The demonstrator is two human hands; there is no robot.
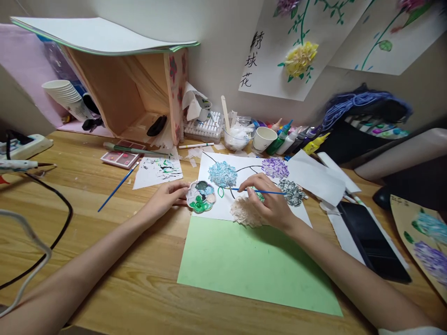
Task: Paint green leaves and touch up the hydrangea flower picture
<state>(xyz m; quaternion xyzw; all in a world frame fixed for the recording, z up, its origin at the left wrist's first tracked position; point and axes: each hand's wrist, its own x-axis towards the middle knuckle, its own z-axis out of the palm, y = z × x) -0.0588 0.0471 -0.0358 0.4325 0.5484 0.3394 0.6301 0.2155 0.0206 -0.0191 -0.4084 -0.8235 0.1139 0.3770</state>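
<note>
My left hand (170, 196) grips the left edge of a small flower-shaped palette (201, 197) with green, dark and pale paint in its wells. My right hand (267, 200) holds a thin blue paintbrush (270, 191), its tip pointing left beside a green leaf outline (220, 192). The white paper (216, 213) beneath carries dark stems and textured flowers: a blue one (222, 174), a purple one (275, 167), a grey one (292, 193) and a cream one (244, 211). A green flower shows partly behind my right fingers.
Green paper (254, 265) lies in front. A paint-smeared sheet (159, 170) and a second brush (118, 187) are at left. A paper cup (264, 139), plastic bowl (239, 138) and paint bottles (286, 142) stand behind; a black tablet (373, 242) lies right.
</note>
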